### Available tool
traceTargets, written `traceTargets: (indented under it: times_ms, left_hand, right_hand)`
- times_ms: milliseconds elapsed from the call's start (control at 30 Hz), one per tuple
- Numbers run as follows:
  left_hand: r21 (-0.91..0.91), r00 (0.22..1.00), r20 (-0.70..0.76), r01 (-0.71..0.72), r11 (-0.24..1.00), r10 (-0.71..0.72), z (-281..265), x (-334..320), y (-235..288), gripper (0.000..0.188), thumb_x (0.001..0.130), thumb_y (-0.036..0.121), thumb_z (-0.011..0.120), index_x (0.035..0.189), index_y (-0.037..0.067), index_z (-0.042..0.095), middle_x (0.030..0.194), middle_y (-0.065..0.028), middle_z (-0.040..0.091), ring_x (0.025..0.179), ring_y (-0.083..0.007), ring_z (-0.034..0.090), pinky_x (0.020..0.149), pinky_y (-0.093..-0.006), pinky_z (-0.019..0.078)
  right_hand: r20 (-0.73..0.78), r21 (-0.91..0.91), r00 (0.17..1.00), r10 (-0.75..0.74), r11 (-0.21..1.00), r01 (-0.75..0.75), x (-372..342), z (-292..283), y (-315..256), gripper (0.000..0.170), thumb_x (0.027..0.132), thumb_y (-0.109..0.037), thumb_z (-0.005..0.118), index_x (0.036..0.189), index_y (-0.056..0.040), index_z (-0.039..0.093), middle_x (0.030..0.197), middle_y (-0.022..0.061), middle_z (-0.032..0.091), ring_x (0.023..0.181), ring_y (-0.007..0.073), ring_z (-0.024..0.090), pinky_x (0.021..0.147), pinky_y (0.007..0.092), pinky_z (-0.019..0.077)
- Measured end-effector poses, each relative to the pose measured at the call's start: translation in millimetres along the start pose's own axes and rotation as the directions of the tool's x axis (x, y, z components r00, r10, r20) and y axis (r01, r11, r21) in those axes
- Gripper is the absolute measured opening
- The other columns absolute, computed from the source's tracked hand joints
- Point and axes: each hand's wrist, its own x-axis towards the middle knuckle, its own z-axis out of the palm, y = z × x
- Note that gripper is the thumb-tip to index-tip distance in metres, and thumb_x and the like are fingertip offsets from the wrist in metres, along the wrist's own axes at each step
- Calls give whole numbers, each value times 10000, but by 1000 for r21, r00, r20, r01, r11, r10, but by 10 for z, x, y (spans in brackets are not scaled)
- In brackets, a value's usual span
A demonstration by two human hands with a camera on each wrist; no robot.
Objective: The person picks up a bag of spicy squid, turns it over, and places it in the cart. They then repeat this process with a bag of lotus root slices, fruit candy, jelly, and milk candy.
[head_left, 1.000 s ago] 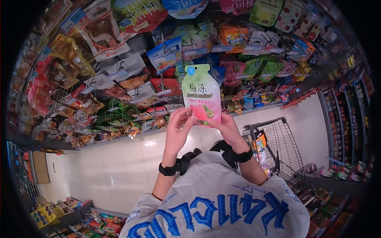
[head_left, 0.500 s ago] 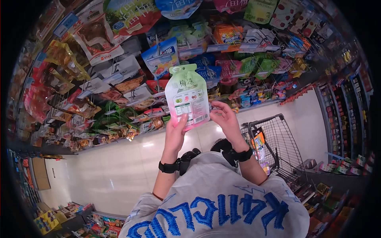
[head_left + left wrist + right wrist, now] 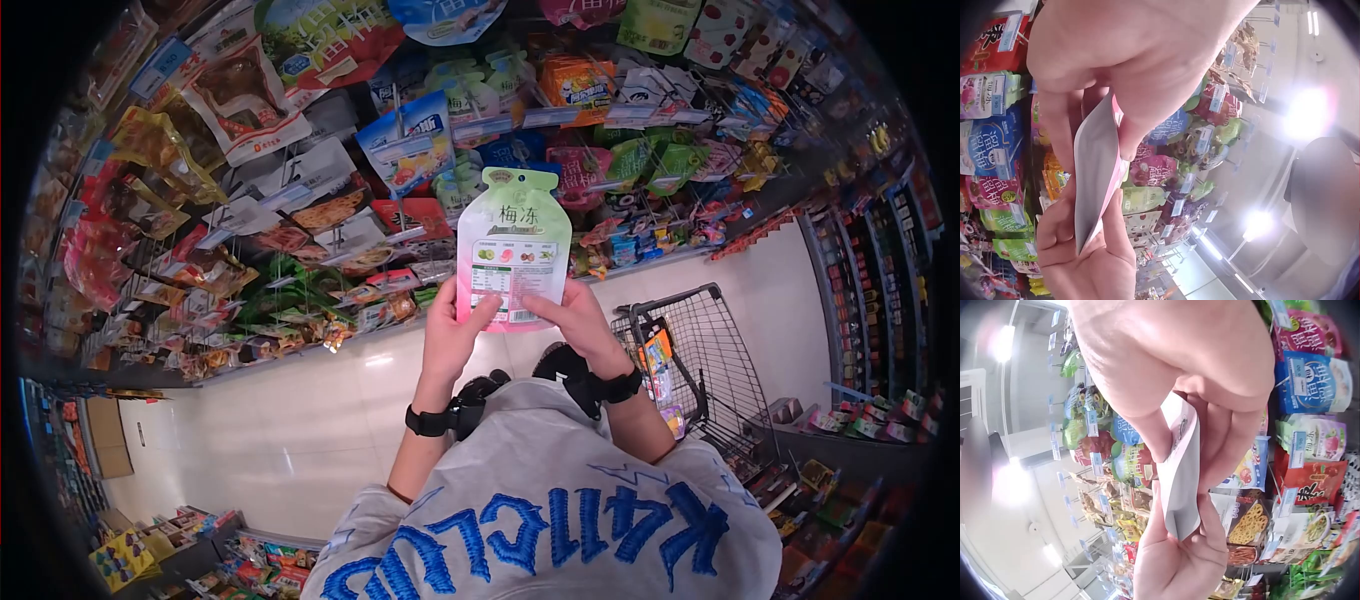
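Observation:
Both hands hold up a green-to-pink snack pouch (image 3: pixel 513 235), its back with small pictures, a table of print and a barcode facing the person. My left hand (image 3: pixel 449 332) grips the lower left edge, thumb over the print and fingers behind. On the lower right edge my right hand (image 3: pixel 583 325) pinches likewise, its thumb near the barcode. From the left wrist view, the pouch's grey bottom fold (image 3: pixel 1096 172) lies between the two hands. The right wrist view has that underside (image 3: pixel 1182 487) too, fingers behind it and thumbs in front.
Racks of hanging snack bags (image 3: pixel 405 145) fill the space in front, with price tags along the hooks. A wire shopping cart (image 3: pixel 705 350) holding some packages stands at the right. Pale tiled floor (image 3: pixel 290 430) stretches to the left, and low shelves (image 3: pixel 180 540) line the back.
The pouch has turned from its front to its back. My right hand let go during the turn, with the left hand holding it, and now grips the right edge again.

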Motion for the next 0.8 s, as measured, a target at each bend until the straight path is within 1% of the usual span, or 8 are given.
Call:
traceTargets:
  times_ms: [133, 200, 433, 500, 633, 733, 767, 800]
  left_hand:
    - [36, 987, -117, -109, 993, 113, -16, 26, 2, 380, 886, 91, 703, 1226, 6, 555, 1003, -27, 649, 903, -63, 588, 746, -232, 502]
    - [209, 974, -145, -143, 967, 176, -158, 34, -10, 392, 878, 74, 706, 1233, 7, 555, 1001, -23, 620, 876, -62, 571, 727, -217, 493]
    - [244, 971, -150, -143, 959, 183, -121, -41, 38, 420, 868, 64, 715, 1252, 24, 551, 1055, -35, 582, 851, -64, 561, 733, -206, 486]
    - [256, 952, -179, -197, 946, 246, -90, -55, 3, 422, 872, 70, 714, 1256, 27, 545, 1046, -43, 586, 881, -73, 570, 770, -225, 498]
    - [210, 984, -78, -138, 968, 157, -34, -62, -8, 411, 881, 77, 706, 1252, 18, 540, 1099, -72, 593, 963, -110, 591, 838, -254, 506]
    - [235, 997, 8, -80, 969, 80, 10, -41, -28, 426, 911, 112, 677, 1287, 14, 502, 1208, -108, 584, 1113, -178, 576, 955, -314, 481]
    - [234, 997, 11, -82, 969, 81, 15, -20, -66, 426, 911, 112, 677, 1287, 14, 502, 1208, -108, 584, 1113, -178, 576, 955, -314, 481]
    - [161, 996, 26, -83, 983, 80, 33, -8, -92, 450, 921, 126, 667, 1311, 12, 472, 1209, -109, 583, 1123, -185, 570, 977, -326, 466]
  right_hand:
    - [-33, -23, 999, -2, 1000, 1, 38, -10, 20, 314, 894, -87, 689, 1183, 25, 639, 1133, 75, 684, 1002, 120, 635, 886, 273, 503]
    - [-45, -40, 999, -3, 999, 2, 54, -10, 8, 315, 894, -88, 689, 1183, 26, 639, 1129, 77, 685, 997, 120, 637, 885, 272, 503]
    - [-62, -33, 998, -28, 999, 26, 97, 9, 14, 308, 895, -92, 687, 1173, 31, 640, 1120, 86, 689, 985, 120, 640, 883, 268, 501]
    - [-72, -23, 997, -27, 999, 25, 89, 7, 12, 305, 893, -91, 689, 1168, 32, 641, 1116, 84, 690, 985, 120, 640, 884, 269, 500]
    - [-85, -41, 995, -51, 998, 47, 84, -15, 26, 308, 890, -95, 694, 1164, 35, 638, 1116, 84, 687, 987, 119, 638, 888, 274, 501]
    - [-45, -105, 998, -49, 993, 44, 23, -9, -9, 351, 892, -102, 696, 1203, 40, 617, 1150, 89, 671, 1015, 120, 631, 903, 274, 497]
    - [-47, -106, 998, -52, 993, 47, 18, 0, -6, 351, 892, -102, 696, 1203, 40, 617, 1150, 89, 671, 1015, 120, 631, 903, 274, 497]
    - [-17, -95, 998, -56, 994, 55, 8, 19, 9, 367, 895, -102, 693, 1223, 38, 607, 1167, 90, 663, 1029, 123, 628, 913, 274, 495]
